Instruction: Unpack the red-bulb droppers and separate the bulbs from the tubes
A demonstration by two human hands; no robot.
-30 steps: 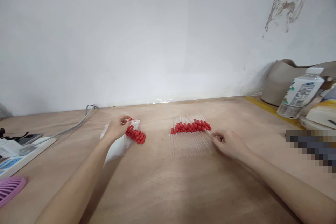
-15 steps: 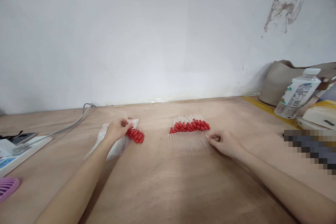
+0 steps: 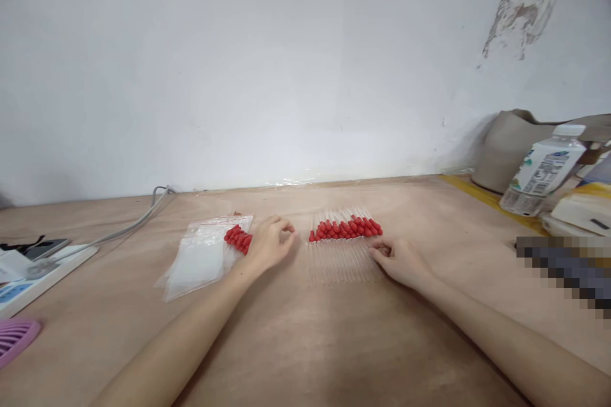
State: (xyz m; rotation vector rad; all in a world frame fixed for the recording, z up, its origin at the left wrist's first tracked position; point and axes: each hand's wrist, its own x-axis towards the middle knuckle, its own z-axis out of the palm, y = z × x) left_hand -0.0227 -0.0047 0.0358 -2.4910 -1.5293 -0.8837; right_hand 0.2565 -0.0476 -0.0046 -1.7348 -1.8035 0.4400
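Observation:
Glass droppers with red rubber bulbs (image 3: 344, 229) lie in two facing rows, their bulbs meeting in the middle and clear tubes (image 3: 341, 264) pointing both toward and away from me. My right hand (image 3: 398, 259) is at the right end of these rows, fingers pinched around the thin tube of a dropper. Left of the rows is my left hand (image 3: 273, 243), low over the table, thumb and fingers apart with nothing visible between them. A small pile of red bulbs (image 3: 237, 238) rests on clear zip bags (image 3: 198, 264) just left of it, partly covered by that hand.
A white power strip (image 3: 57, 276) with a grey cable (image 3: 136, 226) and a pink slatted object (image 3: 16, 340) are at the left. On the right stand a plastic bottle (image 3: 544, 168) and a grey-beige bag (image 3: 499, 149). The wall (image 3: 267, 63) bounds the table's back.
My left hand has moved right, from the pile of bulbs on the bags toward the dropper rows, and its fingers have parted. My right hand has shifted slightly left.

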